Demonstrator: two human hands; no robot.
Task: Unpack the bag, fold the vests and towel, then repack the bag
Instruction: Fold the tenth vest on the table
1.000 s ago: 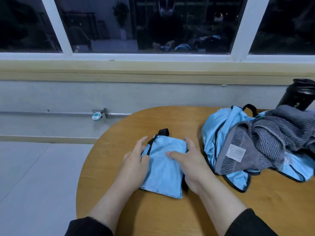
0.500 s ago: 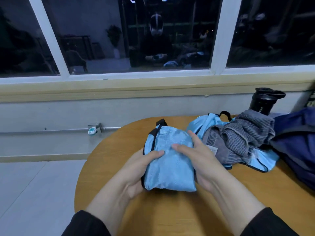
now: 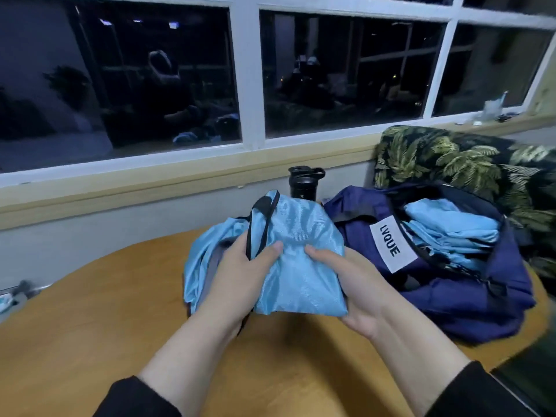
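I have lifted the folded blue vest (image 3: 298, 260) off the tabletop (image 3: 105, 320), both hands' fingers (image 3: 270, 248) gripping it at frame centre, ready for the navy bag (image 3: 469, 296) at right.

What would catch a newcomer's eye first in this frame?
Front and centre, the left hand and right hand hold a folded light-blue vest above the wooden table. To its right lies the open navy bag with a white LVQUE label, more folded blue vests already inside. A black bottle stands behind, by the wall.
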